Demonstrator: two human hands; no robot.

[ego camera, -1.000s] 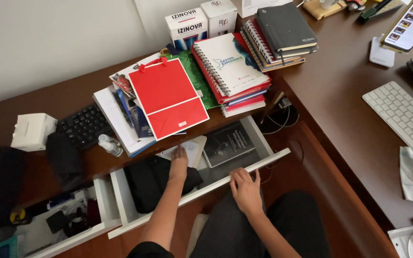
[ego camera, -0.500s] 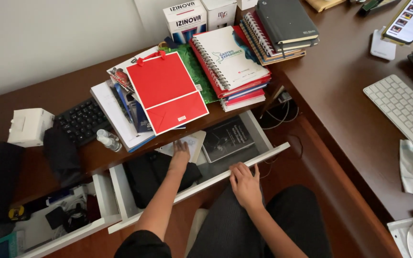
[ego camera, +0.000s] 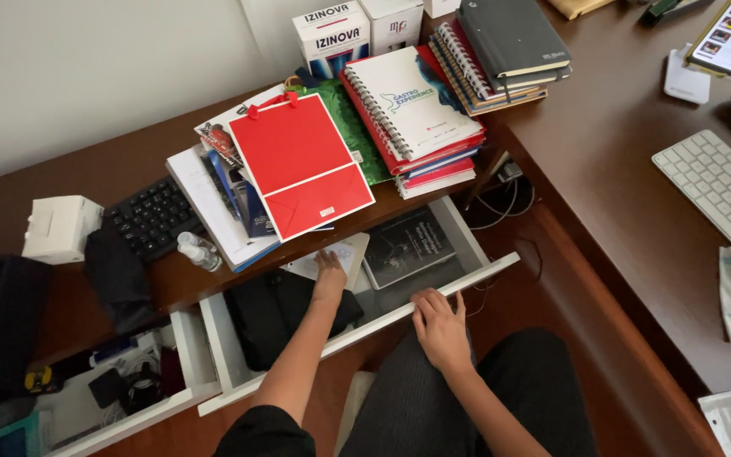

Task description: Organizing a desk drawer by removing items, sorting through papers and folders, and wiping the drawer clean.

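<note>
The left hand (ego camera: 329,272) is laid inside the open white drawer (ego camera: 484,254), its fingers spread flat on a pale booklet (ego camera: 344,254) at the far edge, nothing being gripped. The right hand (ego camera: 440,326) is rested on the drawer's near front edge, fingers curled loosely over it. A black pouch (ego camera: 268,309) is seen left of the booklet, a dark book (ego camera: 408,245) right of it. A red paper bag (ego camera: 302,165) is lying on the counter (ego camera: 602,169) above.
</note>
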